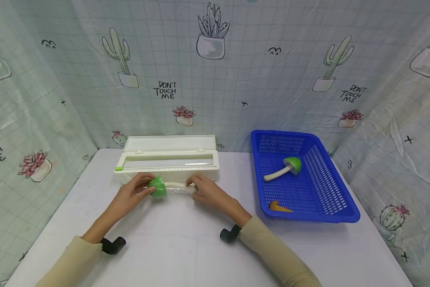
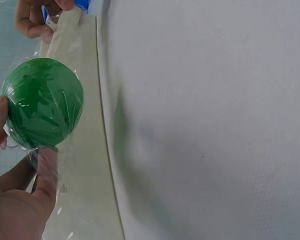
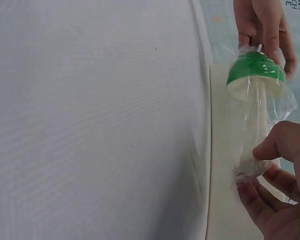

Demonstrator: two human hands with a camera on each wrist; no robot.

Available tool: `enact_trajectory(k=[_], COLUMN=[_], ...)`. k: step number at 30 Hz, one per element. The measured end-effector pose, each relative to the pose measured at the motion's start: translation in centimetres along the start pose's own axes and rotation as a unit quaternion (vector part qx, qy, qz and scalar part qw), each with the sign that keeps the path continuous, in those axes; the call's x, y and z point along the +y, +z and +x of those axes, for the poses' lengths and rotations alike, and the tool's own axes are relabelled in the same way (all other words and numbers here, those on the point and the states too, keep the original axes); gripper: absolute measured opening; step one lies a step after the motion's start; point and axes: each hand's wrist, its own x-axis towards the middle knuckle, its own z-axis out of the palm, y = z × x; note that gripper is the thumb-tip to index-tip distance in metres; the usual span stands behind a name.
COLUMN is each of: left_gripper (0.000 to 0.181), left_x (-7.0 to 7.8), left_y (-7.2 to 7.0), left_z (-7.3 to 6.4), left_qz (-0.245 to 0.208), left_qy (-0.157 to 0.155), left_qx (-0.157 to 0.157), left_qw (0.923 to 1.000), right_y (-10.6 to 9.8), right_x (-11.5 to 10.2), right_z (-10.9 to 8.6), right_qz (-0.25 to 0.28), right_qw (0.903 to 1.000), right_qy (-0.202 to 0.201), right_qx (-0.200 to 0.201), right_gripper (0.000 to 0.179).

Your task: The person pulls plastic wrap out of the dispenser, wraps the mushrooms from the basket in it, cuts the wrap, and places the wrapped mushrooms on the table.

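Observation:
A toy mushroom (image 1: 158,187) with a green cap and pale stem is held sideways in front of the white cling film dispenser (image 1: 172,175). Clear film covers its cap and stem, wrinkled and shiny in both wrist views. At the cap end, my left hand (image 1: 132,194) grips it, with the thumb and fingers against the cap (image 2: 44,102). My right hand (image 1: 210,193) pinches the film-covered stem end (image 3: 252,167) between thumb and fingers. Behind the hands, the dispenser's lid (image 1: 170,143) stands raised, and the film roll (image 1: 168,163) shows inside.
To the right stands a blue plastic basket (image 1: 308,217). Inside it lie another green-capped mushroom (image 1: 292,165) and a small orange-brown piece (image 1: 279,206). White cloth (image 1: 186,247) covers the table, and a printed curtain (image 1: 243,79) rises behind and at both sides.

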Motion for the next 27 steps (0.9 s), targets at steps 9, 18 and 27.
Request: enact_trajectory(k=[9, 18, 27], left_gripper=[0.043, 0.042, 0.050], left_x=[0.8, 1.6, 2.8], left_y=[-0.7, -1.0, -2.0], left_z=[0.6, 1.1, 1.0], left_qz=[0.038, 0.070, 0.086], left_qy=[-0.044, -0.041, -0.050], left_qx=[0.015, 0.035, 0.024], left_qw=[0.9982, 0.9961, 0.9947], right_y=[-1.2, -2.3, -2.9], right_x=[0.0, -0.1, -0.3], right_z=[-0.6, -0.4, -0.1], right_qz=[0.028, 0.030, 0.051], right_qw=[0.9968, 0.9953, 0.9923], right_qy=[-0.055, -0.079, -0.068], right_qx=[0.050, 0.048, 0.090], right_gripper=[0.032, 0.038, 0.035])
